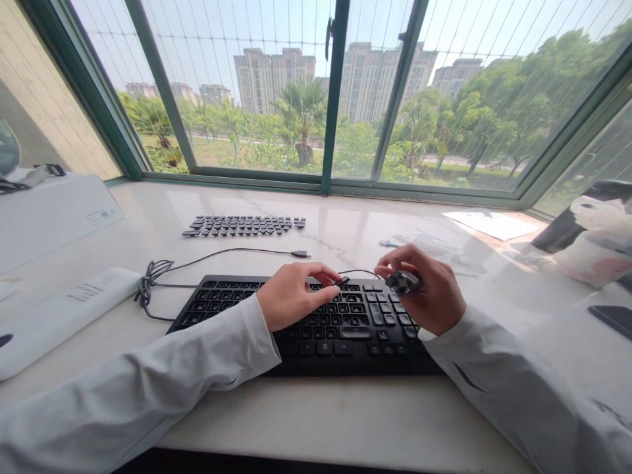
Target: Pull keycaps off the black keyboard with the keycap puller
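A black wired keyboard (232,309) lies on the white counter (345,421) in front of me. My left hand (291,294) rests over its upper middle rows, fingers pinched on a small black piece, apparently a keycap (342,282). My right hand (427,293) hovers above the keyboard's right end, closed around several small dark keycaps (403,282). The keyboard's black cable (217,253) loops left and ends in a USB plug (300,253). Farther back, loose keycaps (244,226) lie set out in rows.
A long white box (59,316) lies at the left, a larger white box (49,214) behind it. Papers (488,224) sit at the back right near a black-and-white object (592,230). A dark phone-like slab (615,318) lies at the right edge. Windows run along the counter's back.
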A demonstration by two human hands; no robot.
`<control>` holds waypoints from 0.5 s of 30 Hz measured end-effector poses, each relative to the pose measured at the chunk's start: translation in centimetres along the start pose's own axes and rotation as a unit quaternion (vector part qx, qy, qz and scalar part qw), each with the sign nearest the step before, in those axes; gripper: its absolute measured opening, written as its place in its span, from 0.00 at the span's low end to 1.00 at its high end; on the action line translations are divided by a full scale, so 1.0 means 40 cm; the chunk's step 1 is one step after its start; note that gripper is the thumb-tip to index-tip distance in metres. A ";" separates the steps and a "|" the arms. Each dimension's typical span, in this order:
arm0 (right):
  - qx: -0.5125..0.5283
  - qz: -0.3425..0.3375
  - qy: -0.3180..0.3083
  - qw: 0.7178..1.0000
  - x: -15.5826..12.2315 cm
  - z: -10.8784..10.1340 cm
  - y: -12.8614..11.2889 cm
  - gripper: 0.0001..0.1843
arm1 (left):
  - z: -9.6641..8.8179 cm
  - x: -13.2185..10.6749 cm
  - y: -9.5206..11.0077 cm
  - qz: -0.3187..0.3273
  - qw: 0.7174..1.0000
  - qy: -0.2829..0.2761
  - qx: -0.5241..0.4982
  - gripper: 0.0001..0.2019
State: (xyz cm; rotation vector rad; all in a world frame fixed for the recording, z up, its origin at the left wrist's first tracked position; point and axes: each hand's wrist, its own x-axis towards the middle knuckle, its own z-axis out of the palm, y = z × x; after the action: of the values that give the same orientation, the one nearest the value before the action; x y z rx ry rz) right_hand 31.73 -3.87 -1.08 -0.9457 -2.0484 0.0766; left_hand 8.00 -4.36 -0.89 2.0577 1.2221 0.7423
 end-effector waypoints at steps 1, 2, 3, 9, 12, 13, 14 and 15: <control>0.001 0.043 0.037 0.998 0.007 -0.007 0.006 0.07 | 0.002 -0.010 0.010 0.025 0.999 -0.007 0.024 0.17; 0.011 0.082 0.062 0.995 0.013 -0.012 0.014 0.09 | 0.007 -0.023 0.020 0.057 0.997 -0.019 0.047 0.16; 0.029 0.115 0.071 0.990 0.019 -0.014 0.023 0.11 | 0.014 -0.037 0.030 0.092 0.993 -0.041 0.064 0.14; 0.212 0.237 -0.043 0.947 0.023 0.006 0.041 0.21 | 0.080 -0.107 0.050 0.239 0.954 -0.120 0.137 0.10; 0.232 0.264 -0.081 0.933 0.019 0.017 0.021 0.21 | 0.093 -0.113 0.037 0.276 0.937 -0.119 0.181 0.10; 0.228 0.269 -0.090 0.932 0.018 0.019 0.014 0.21 | 0.094 -0.112 0.033 0.287 0.931 -0.116 0.192 0.11; 0.224 0.273 -0.098 0.930 0.017 0.020 0.008 0.20 | 0.094 -0.111 0.029 0.296 0.927 -0.114 0.201 0.11; 0.222 0.277 -0.103 0.929 0.016 0.021 0.003 0.20 | 0.094 -0.109 0.026 0.302 0.924 -0.113 0.207 0.12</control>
State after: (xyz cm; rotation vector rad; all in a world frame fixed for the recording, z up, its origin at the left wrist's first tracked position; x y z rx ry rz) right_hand 30.94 -3.14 -1.21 -1.2225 -1.7667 0.9370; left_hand 9.48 -9.51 -3.19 2.8374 0.6395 0.5056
